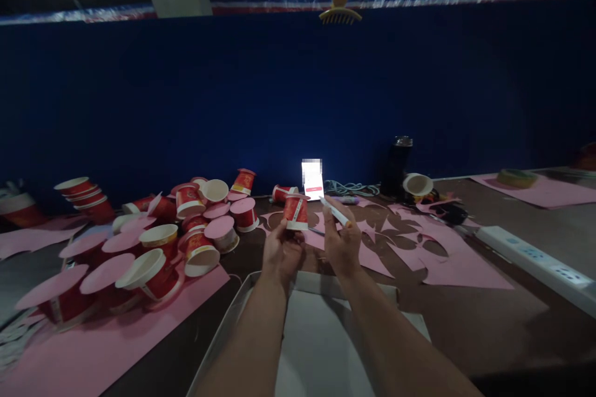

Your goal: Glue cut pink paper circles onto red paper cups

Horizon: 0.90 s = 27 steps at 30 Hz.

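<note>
My left hand (283, 249) is closed on a small red paper cup (296, 212) with a pale label strip, held up above the table. My right hand (343, 242) grips a slim white pen-like tool (339, 213) with an orange end. Its tip points up and left toward the cup, and the two look slightly apart. Below my forearms lies an open, shallow white box (321, 341). Behind the cup, a phone with a lit screen (313, 181) leans upright.
On the left sit many red paper cups (190, 200), several with pink paper discs (218, 227) on them. Cut pink paper sheets (456, 260) lie to the right. Further right are a white power strip (535, 257), a dark bottle (399, 164) and a tape roll (516, 178).
</note>
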Available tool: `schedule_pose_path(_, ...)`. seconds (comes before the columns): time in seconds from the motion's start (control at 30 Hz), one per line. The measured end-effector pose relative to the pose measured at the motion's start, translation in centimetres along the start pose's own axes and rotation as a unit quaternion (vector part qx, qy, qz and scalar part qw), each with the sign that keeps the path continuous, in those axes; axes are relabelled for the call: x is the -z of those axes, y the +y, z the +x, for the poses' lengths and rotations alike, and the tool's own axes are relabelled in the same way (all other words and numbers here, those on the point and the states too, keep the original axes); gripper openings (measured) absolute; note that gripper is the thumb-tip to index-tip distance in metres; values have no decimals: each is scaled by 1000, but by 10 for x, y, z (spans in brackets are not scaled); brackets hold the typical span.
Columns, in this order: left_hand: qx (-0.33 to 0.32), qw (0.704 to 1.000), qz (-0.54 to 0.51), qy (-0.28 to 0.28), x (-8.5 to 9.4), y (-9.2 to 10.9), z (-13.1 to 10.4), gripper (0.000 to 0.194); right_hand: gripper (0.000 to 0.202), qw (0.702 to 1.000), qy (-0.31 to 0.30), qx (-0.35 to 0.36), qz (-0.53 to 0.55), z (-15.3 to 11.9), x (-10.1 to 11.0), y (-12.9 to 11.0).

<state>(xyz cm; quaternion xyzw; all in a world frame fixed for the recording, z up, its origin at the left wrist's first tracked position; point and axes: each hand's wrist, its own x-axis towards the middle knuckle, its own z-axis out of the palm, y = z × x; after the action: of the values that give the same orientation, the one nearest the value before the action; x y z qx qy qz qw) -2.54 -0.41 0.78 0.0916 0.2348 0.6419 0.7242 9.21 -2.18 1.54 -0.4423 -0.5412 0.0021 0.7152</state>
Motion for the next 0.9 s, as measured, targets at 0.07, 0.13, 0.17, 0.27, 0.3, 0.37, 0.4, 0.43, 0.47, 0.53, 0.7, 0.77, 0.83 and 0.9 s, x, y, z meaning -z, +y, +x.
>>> schedule_pose_path(0.07,-32,999,5,-5,-1,6,1,8,29,999,31,-13,20,1,0,1)
schedule_pose_path(0.13,-112,993,28,-1,-2,14,2,3,31,998,48,-32,38,1,0,2)
schedule_pose_path(0.17,-156,987,39,10,-2,17,3,3,32,996,54,-47,44,1,0,3)
schedule_pose_path(0.27,-186,978,72,56,-1,24,6,7,35,990,61,-111,62,3,1,7)
schedule_pose_path(0.3,-173,980,79,67,0,24,7,8,36,987,60,-135,69,3,1,8)
schedule_pose_path(0.37,-145,984,78,74,2,22,8,10,38,979,56,-177,84,5,2,11)
schedule_pose_path(0.4,-134,986,74,72,3,20,9,11,38,975,56,-193,90,6,2,13)
schedule_pose_path(0.43,-127,987,70,69,4,18,9,12,38,972,58,-207,95,7,1,15)
schedule_pose_path(0.47,-121,988,67,66,4,17,10,13,37,969,58,-220,99,7,1,16)
schedule_pose_path(0.53,-108,990,67,64,5,15,10,14,36,963,34,-244,109,6,-2,20)
schedule_pose_path(0.7,-62,992,80,75,4,13,12,20,30,957,-117,-241,111,-12,-16,29)
schedule_pose_path(0.77,-42,992,80,84,5,11,14,23,28,968,-165,-180,63,-21,-20,33)
schedule_pose_path(0.83,-25,992,78,97,7,7,16,22,28,973,-186,-138,16,-27,-22,35)
schedule_pose_path(0.9,-7,990,85,116,10,2,19,21,28,975,-187,-124,-15,-28,-21,35)
